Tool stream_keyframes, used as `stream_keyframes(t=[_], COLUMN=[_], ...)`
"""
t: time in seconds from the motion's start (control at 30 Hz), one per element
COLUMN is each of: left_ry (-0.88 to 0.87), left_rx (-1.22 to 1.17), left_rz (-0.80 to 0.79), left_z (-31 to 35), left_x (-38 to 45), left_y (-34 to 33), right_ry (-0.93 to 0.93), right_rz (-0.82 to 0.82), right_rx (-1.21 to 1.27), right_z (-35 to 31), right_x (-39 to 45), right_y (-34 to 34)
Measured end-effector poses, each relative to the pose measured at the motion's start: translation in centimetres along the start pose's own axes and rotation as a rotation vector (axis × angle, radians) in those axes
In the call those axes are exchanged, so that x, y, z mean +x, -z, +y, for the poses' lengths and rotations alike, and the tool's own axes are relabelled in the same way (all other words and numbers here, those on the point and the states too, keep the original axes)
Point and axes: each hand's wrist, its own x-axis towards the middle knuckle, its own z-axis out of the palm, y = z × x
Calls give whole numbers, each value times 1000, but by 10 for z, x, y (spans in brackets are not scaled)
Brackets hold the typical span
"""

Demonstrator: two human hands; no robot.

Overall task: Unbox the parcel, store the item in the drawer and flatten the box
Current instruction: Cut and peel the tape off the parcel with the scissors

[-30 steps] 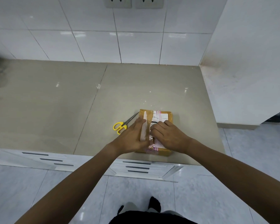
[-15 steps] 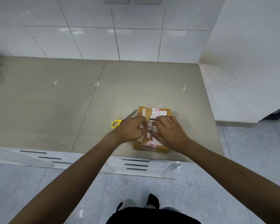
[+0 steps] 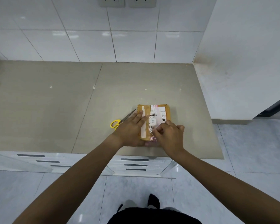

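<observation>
A small brown cardboard parcel (image 3: 166, 111) with a white shipping label and clear tape lies flat near the front of the beige countertop (image 3: 55, 102). My left hand (image 3: 132, 128) lies flat on the parcel's left side, fingers spread, pressing it down. My right hand (image 3: 169, 136) sits at the parcel's near right part, thumb and fingers pinched on a strip of tape at the top face. The parcel is closed. Below the counter edge are white drawers (image 3: 136, 164) with dark slot handles.
Yellow-handled scissors (image 3: 118, 122) lie on the counter just left of the parcel, partly under my left hand. A white tiled wall with sockets stands behind, a white panel on the right. The counter's front edge is close to the parcel.
My right hand has slid back toward the parcel's near edge and closed into a pinch on the tape. My left hand has flattened and shifted a little left.
</observation>
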Motion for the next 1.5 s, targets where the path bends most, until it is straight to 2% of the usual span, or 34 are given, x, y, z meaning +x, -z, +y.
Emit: stream_keyframes(t=[0.2, 0.4, 0.6, 0.7, 0.83, 0.93, 1.2, 1.33, 1.5], left_ry=[-22, -12, 37, 90, 91, 91, 90, 99, 114], left_rx=[29, 49, 93, 97, 89, 79, 44, 14, -197], left_rz=[49, 125, 84, 52, 42, 29, 59, 44, 15], left_z=[6, 14, 16, 15, 15, 14, 13, 12, 14], left_x=[1, -4, -2, 2, 5, 6, 2, 1, -4], left_y=[3, 3, 2, -1, -1, -2, -1, -3, 3], right_ry=[-238, -435, -575, -616, -706, -719, -625, -629, -673], right_rz=[-125, -374, -411, -411, -473, -495, -453, -469, -491], right_rx=[101, -22, 68, 192, 568, 648, 536, 587, 686], right_z=[-25, -31, -39, -40, -48, -47, -51, -46, -45], right_x=[-12, 7, 16, 16, 18, 18, 19, 16, 23], right_y=[9, 22, 28, 30, 45, 46, 36, 38, 44])
